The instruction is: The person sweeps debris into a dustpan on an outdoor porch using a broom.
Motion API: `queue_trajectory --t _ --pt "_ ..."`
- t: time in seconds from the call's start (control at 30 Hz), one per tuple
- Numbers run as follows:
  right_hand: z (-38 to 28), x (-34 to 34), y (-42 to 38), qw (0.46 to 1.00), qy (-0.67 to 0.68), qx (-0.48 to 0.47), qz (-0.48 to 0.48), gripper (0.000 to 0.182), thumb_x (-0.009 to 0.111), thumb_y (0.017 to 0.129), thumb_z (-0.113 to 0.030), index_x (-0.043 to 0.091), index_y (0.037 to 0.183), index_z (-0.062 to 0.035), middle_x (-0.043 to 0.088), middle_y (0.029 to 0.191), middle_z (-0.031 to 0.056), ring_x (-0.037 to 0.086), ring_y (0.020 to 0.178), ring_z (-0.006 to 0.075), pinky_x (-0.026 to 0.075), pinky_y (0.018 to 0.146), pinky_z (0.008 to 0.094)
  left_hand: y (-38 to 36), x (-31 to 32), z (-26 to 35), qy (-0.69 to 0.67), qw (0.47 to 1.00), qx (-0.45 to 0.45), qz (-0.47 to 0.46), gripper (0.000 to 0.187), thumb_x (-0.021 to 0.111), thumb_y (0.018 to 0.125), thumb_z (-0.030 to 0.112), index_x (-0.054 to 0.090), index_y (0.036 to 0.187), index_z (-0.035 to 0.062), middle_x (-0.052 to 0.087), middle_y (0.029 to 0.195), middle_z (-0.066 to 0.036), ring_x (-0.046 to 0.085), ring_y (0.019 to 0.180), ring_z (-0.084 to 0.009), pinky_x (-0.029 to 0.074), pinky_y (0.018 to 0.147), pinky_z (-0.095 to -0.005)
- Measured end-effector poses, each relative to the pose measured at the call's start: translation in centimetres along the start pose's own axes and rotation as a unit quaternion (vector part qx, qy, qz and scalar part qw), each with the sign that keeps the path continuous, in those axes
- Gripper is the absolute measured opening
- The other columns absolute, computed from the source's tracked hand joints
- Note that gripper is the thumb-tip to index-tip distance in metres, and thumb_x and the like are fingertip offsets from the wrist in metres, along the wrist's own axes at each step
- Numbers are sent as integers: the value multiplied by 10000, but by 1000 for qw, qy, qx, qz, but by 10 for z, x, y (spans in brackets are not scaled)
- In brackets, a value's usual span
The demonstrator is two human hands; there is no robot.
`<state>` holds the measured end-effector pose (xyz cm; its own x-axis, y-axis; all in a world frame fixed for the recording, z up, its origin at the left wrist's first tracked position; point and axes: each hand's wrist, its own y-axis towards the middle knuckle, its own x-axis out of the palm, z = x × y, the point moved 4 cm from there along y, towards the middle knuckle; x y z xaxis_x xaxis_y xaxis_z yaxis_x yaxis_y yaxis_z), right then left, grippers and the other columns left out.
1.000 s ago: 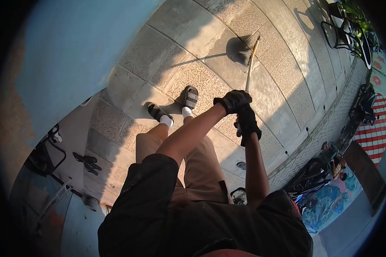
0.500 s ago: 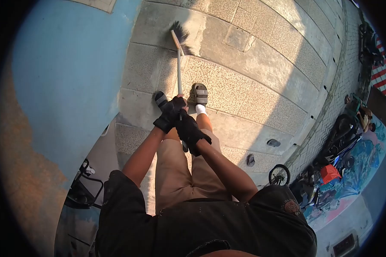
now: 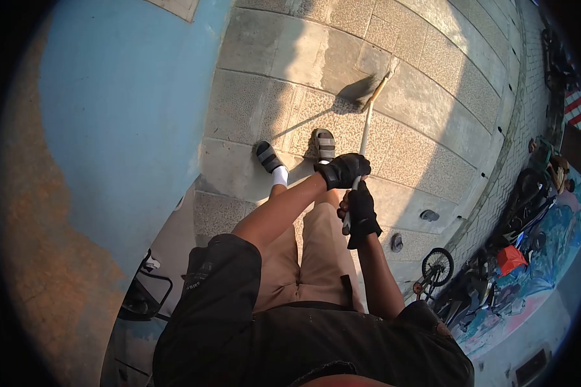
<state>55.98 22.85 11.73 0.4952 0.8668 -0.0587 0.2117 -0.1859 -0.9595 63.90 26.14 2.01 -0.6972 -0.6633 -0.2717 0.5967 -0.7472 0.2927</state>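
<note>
A broom [image 3: 366, 132] with a pale handle slants away in front of me, its crossbar and dark bristles over the sunlit pavement. My left hand [image 3: 343, 171], in a black fingerless glove, is wrapped round the upper-middle of the handle. Just below it my right hand [image 3: 361, 209], gloved the same way, grips the handle near its end, which pokes out beside the fingers. The bristles [image 3: 358, 92] point left, close over the paving. My sandalled feet [image 3: 325, 145] stand to the left of the handle.
A blue wall [image 3: 122, 97] runs along the left. Two loose slippers [image 3: 429, 215] lie on the pavement [image 3: 239, 97] to the right. Beyond them are a bicycle wheel [image 3: 438, 267], parked motorbikes [image 3: 519, 200], a red bag [image 3: 511, 259] and a person [image 3: 558, 171] near a painted wall.
Both hands have swung to the right with the broom, carrying its head from the shaded left side near the wall across the sunlit paving. The bristles now trail on the left.
</note>
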Motion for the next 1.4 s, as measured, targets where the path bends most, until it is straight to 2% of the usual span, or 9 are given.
queue_trajectory --t 0.6,0.67,0.7,0.8,1.0,1.17,1.27,1.33,1.4 --pt "81 179 -5 941 -280 9 -189 474 429 902 -150 392 1375 -132 473 667 63 461 478 160 398 412 307 -221 -163 7 241 907 -285 197 114 633 759 175 547 729 106 552 697 -106 579 683 -317 480 677 -412" --pt "85 165 -8 933 -296 17 -204 619 463 859 -69 315 1453 -159 473 653 45 476 498 132 393 412 286 -223 -153 -2 -187 842 -458 215 153 646 752 181 541 663 114 559 664 -88 586 654 -299 486 684 -407" --pt "86 149 -15 939 -285 34 -191 639 472 852 -58 303 1461 -156 475 652 40 479 500 128 394 415 286 -197 -159 26 236 925 -269 131 181 656 741 187 536 621 122 557 636 -77 591 660 -288 482 701 -401" --pt "65 110 -67 945 -305 -18 -120 676 483 847 -30 280 1478 -159 450 631 18 450 488 102 385 418 275 -152 -142 42 288 933 -197 92 162 673 684 199 537 612 146 532 606 -67 587 654 -285 471 739 -408" --pt "40 51 -93 998 -70 -3 -9 714 435 900 -66 121 1503 -282 409 602 -2 406 437 93 371 400 267 -41 -60 31 77 991 -64 90 137 648 729 177 559 669 91 566 708 -95 597 681 -302 494 688 -409" --pt "3 56 19 997 60 -54 -11 259 408 892 -75 423 1147 -118 386 644 1 403 472 100 357 397 265 -7 -38 -50 21 981 -189 30 119 608 779 193 568 707 107 586 673 -84 599 623 -255 479 594 -362" --pt "-12 100 72 995 4 -53 -79 92 447 879 -115 458 956 -65 434 640 21 435 461 125 372 388 294 -44 -49 -142 -303 819 -481 78 184 572 831 250 581 708 112 576 633 -57 546 561 -203 460 576 -330" --pt "5 135 84 992 -72 -103 -25 183 501 880 -185 493 982 -34 498 640 43 494 475 152 399 396 317 -60 -81 -146 -115 916 -381 42 182 541 887 256 574 784 110 540 642 -17 507 565 -156 452 576 -281" --pt "20 163 81 976 -163 -130 -56 403 541 865 -226 490 1200 -6 531 636 59 534 486 171 423 410 329 -104 -94 -160 -523 729 -392 204 144 531 916 230 554 922 88 514 687 17 500 604 -111 448 574 -238"
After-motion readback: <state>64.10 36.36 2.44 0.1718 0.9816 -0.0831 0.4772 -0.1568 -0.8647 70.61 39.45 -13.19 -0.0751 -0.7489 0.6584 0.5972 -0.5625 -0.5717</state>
